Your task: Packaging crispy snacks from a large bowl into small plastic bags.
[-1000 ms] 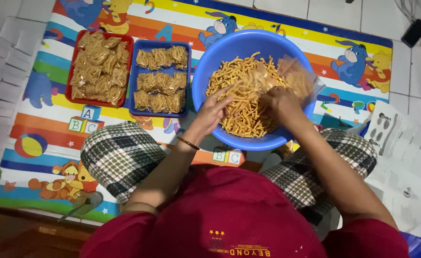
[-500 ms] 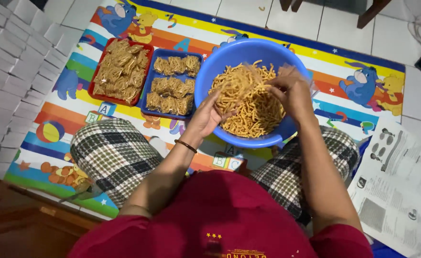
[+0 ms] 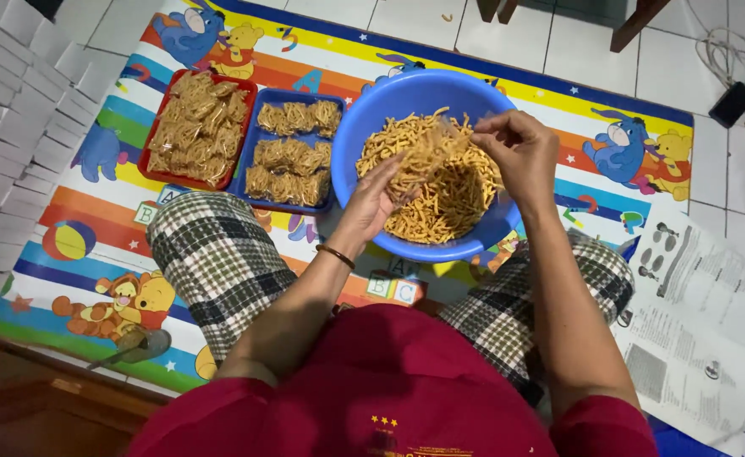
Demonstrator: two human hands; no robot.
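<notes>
One blue bowl (image 3: 372,127), heaped with thin golden fried sticks (image 3: 444,190). Left hand (image 3: 376,199) cupped under a clump, right hand (image 3: 520,148) pinching strands above. Two trays beside: red (image 3: 148,161), blue (image 3: 250,156).

A colourful cartoon play mat (image 3: 558,110) on the tiled floor (image 3: 550,42) bears a blue bowl (image 3: 364,127), blue tray (image 3: 258,144) and red tray (image 3: 146,161).
</notes>
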